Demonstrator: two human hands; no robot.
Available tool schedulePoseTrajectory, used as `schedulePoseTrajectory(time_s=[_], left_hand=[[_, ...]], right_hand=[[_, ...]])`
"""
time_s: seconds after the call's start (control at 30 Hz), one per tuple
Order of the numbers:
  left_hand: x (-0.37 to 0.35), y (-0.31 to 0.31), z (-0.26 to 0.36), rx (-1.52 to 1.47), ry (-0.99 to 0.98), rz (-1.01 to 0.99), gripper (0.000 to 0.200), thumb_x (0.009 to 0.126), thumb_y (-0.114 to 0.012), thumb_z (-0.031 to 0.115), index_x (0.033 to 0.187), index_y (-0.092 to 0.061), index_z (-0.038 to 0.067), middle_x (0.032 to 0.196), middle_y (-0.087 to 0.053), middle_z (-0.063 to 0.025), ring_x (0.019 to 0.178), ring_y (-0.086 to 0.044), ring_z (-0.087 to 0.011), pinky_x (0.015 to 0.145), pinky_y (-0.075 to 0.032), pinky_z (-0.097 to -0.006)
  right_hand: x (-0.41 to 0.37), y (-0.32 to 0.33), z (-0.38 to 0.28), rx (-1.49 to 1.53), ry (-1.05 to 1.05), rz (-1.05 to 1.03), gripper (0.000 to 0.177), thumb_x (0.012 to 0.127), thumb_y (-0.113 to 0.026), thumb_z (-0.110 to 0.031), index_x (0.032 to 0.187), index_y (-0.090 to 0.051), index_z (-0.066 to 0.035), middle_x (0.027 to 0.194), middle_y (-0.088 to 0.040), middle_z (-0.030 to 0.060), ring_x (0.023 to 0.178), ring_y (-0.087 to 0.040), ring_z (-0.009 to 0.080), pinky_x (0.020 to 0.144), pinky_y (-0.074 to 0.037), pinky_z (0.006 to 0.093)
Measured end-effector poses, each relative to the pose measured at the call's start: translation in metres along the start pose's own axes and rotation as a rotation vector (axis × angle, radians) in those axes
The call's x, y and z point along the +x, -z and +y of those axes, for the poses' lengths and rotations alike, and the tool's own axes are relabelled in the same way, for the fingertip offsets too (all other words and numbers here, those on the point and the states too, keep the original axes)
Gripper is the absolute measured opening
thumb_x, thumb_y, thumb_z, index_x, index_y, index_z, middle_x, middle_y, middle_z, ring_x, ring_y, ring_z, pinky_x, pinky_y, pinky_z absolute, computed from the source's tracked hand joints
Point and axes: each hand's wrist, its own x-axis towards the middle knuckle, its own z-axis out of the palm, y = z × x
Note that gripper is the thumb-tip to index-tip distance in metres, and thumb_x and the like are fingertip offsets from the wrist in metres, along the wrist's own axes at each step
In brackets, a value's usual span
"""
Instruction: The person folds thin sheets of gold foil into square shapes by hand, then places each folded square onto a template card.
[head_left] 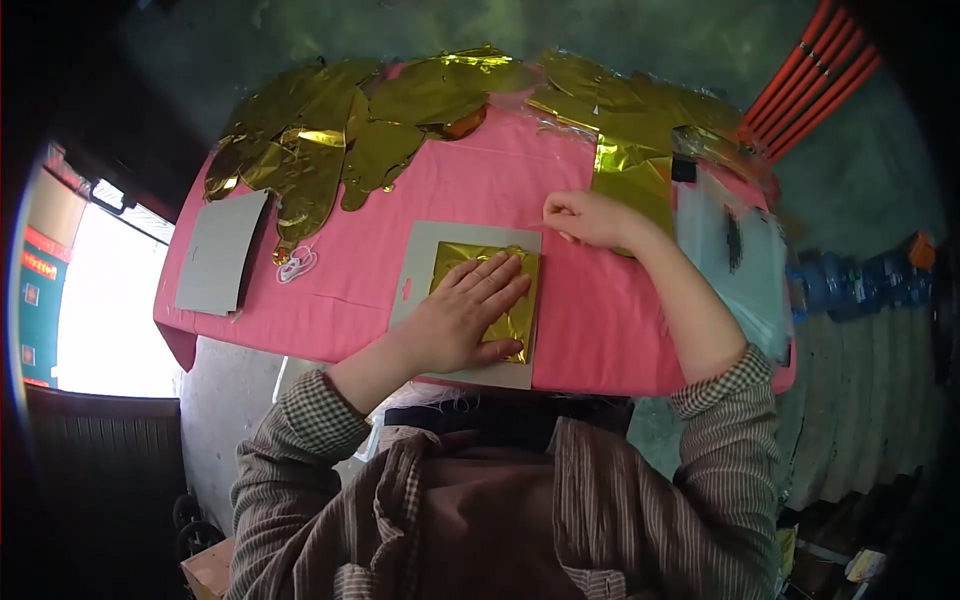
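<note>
My left hand (465, 315) lies flat, fingers stretched, on a folded gold foil piece (512, 335). The foil rests on a grey card (412, 285) with a small red-edged slot at its left side, near the front edge of the pink-covered table (590, 340). Just beyond the card's upper right corner, my right hand (590, 218) is closed, its fingers curled together near the cloth. Whatever is between those fingers, if anything, is too small to make out.
Gold foil shapes (385, 155) spread along the far side. At the left are stacked grey cards (222, 250) and a white string (297, 264). Clear plastic bags (735, 265) lie at the right, beside a long gold foil sheet (640, 175). An orange-red rack (815, 80) stands beyond.
</note>
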Motion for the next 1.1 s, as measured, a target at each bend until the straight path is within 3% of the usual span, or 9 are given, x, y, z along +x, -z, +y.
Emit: schedulePoseTrajectory(time_s=[0.07, 0.13, 0.23, 0.33, 0.53, 0.87, 0.97, 1.03, 1.1], left_hand=[[0.0, 0.0, -0.001, 0.005, -0.006, 0.011, 0.072, 0.085, -0.056, 0.043, 0.139, -0.031, 0.003, 0.146, -0.028, -0.0183, 0.137, -0.024, -0.031, 0.11, -0.019, -0.0444], [-0.001, -0.001, -0.001, 0.013, -0.011, 0.015, 0.072, 0.085, -0.056, 0.044, 0.139, -0.031, 0.003, 0.146, -0.029, -0.018, 0.137, -0.025, -0.0309, 0.111, -0.019, -0.0441], [-0.001, -0.003, -0.002, 0.022, -0.015, 0.021, 0.072, 0.085, -0.055, 0.044, 0.139, -0.032, 0.003, 0.145, -0.029, -0.018, 0.137, -0.024, -0.0308, 0.111, -0.019, -0.044], [-0.001, -0.003, -0.002, 0.028, -0.006, 0.003, 0.072, 0.085, -0.055, 0.045, 0.139, -0.031, 0.003, 0.145, -0.029, -0.0182, 0.137, -0.023, -0.0306, 0.111, -0.018, -0.0438], [-0.001, -0.004, -0.003, 0.053, -0.01, -0.01, 0.074, 0.085, -0.056, 0.044, 0.14, -0.03, 0.002, 0.145, -0.029, -0.0189, 0.138, -0.022, -0.0308, 0.111, -0.018, -0.0438], [-0.002, 0.0, -0.008, -0.25, 0.095, 0.032, 0.074, 0.083, -0.061, 0.035, 0.139, -0.029, 0.0, 0.145, -0.029, -0.0198, 0.137, -0.022, -0.0323, 0.111, -0.019, -0.0426], [-0.002, 0.001, -0.017, -0.451, 0.081, 0.133, 0.062, 0.082, -0.063, 0.026, 0.134, -0.039, 0.001, 0.143, -0.032, -0.0191, 0.134, -0.03, -0.0324, 0.11, -0.025, -0.0403], [-0.002, 0.005, -0.015, -0.594, 0.181, 0.19, 0.044, 0.08, -0.064, 0.017, 0.119, -0.053, 0.002, 0.129, -0.047, -0.0178, 0.121, -0.045, -0.0328, 0.1, -0.037, -0.0391], [0.004, 0.013, -0.013, -0.404, 0.174, 0.222, 0.036, 0.078, -0.065, 0.014, 0.111, -0.056, 0.001, 0.12, -0.052, -0.0164, 0.114, -0.049, -0.0322, 0.094, -0.041, -0.039]], right_hand=[[-0.008, -0.012, -0.001, 0.118, -0.134, 0.062, 0.015, 0.083, -0.054, -0.016, 0.087, -0.062, -0.004, 0.075, -0.064, 0.0067, 0.07, -0.06, 0.0188, 0.065, -0.047, 0.0348], [-0.017, -0.027, 0.004, -0.374, 0.001, 0.405, 0.012, 0.082, -0.058, -0.017, 0.08, -0.056, -0.005, 0.074, -0.06, 0.0066, 0.074, -0.059, 0.0236, 0.069, -0.045, 0.0374], [-0.03, -0.033, 0.001, -0.843, -0.047, 0.488, 0.01, 0.08, -0.059, -0.016, 0.084, -0.059, -0.007, 0.086, -0.061, 0.0062, 0.087, -0.057, 0.0257, 0.078, -0.042, 0.0405], [-0.039, -0.034, -0.013, -0.974, -0.122, 0.487, 0.017, 0.077, -0.063, -0.018, 0.09, -0.06, -0.007, 0.097, -0.059, 0.0062, 0.097, -0.054, 0.0242, 0.084, -0.039, 0.0403], [-0.046, -0.077, -0.027, -0.532, 0.327, 0.574, 0.031, 0.079, -0.064, -0.02, 0.106, -0.061, -0.006, 0.108, -0.058, 0.0078, 0.105, -0.052, 0.0245, 0.092, -0.037, 0.0429], [-0.048, -0.1, -0.014, -0.676, 0.229, 0.504, 0.039, 0.086, -0.057, -0.023, 0.118, -0.056, -0.002, 0.132, -0.049, 0.0102, 0.128, -0.039, 0.0216, 0.108, -0.023, 0.0508], [-0.047, -0.1, -0.015, -0.69, 0.21, 0.496, 0.04, 0.086, -0.057, -0.024, 0.119, -0.055, -0.002, 0.133, -0.048, 0.0099, 0.128, -0.039, 0.0219, 0.108, -0.022, 0.0513], [-0.048, -0.101, -0.014, -0.678, 0.218, 0.513, 0.04, 0.085, -0.058, -0.024, 0.119, -0.055, -0.002, 0.132, -0.048, 0.0099, 0.128, -0.04, 0.0221, 0.108, -0.022, 0.0514], [-0.048, -0.102, -0.013, -0.667, 0.23, 0.525, 0.04, 0.085, -0.058, -0.024, 0.119, -0.055, -0.002, 0.132, -0.048, 0.0099, 0.128, -0.04, 0.0223, 0.108, -0.023, 0.0515]])
